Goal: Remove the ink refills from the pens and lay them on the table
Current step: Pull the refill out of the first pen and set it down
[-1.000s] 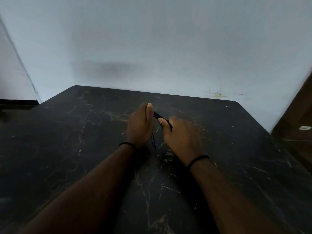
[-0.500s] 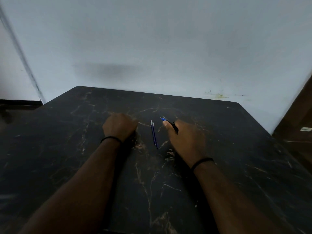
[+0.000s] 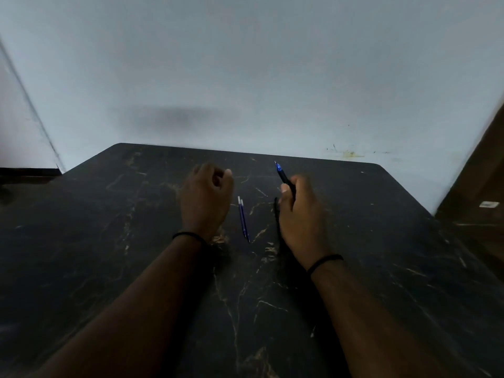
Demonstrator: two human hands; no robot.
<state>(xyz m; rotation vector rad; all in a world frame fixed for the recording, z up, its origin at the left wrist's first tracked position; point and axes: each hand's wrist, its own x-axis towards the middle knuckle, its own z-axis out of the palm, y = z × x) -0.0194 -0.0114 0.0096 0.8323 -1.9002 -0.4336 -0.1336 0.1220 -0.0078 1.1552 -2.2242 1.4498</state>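
Two thin blue ink refills (image 3: 243, 219) lie side by side on the dark marbled table (image 3: 136, 241), between my hands. My right hand (image 3: 302, 222) grips a black pen (image 3: 285, 178) with a blue tip; the pen points up and away from me. A dark shape runs along the inner edge of that hand, and I cannot tell whether it is a pen part or shadow. My left hand (image 3: 207, 197) hovers left of the refills with its fingers curled in. Nothing shows in it, and the inside of the fist is hidden.
A pale wall stands right behind the table's far edge. A brown wooden surface (image 3: 480, 203) rises at the right, with a small white tag on it. The floor drops off at the left.
My hands have parted and the refills now lie uncovered on the table. My right hand has lifted and tilted the pen upward. My left hand moved left, then came back towards the refills.
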